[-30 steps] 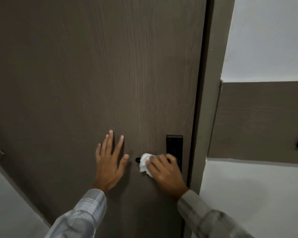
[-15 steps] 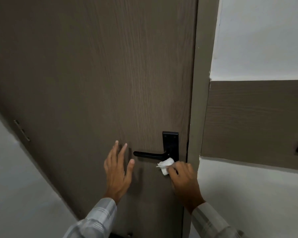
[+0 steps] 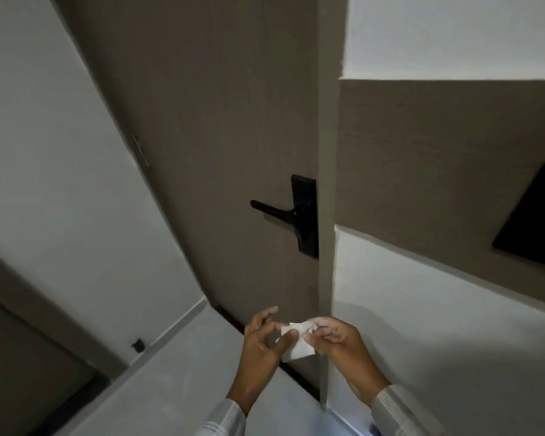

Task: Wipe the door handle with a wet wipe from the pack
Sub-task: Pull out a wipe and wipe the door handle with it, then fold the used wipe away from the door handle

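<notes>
The black lever door handle (image 3: 276, 212) juts left from its black backplate (image 3: 306, 215) on the brown door (image 3: 217, 121), with nothing touching it. Well below the handle, both my hands hold a small white wet wipe (image 3: 298, 343) between them. My left hand (image 3: 265, 344) pinches the wipe's left edge with thumb and fingers. My right hand (image 3: 337, 341) grips its right side. The pack is not in view.
The grey door frame (image 3: 326, 184) runs down right of the handle. A white and brown panelled wall with a black plate (image 3: 532, 218) lies to the right. A white wall (image 3: 60, 184) and light floor (image 3: 170, 372) lie to the left, with a small black door stop (image 3: 137, 344).
My right hand left the handle and dropped down with the wipe. My left hand came off the door and took the wipe's other edge. The view tilted down and pulled back.
</notes>
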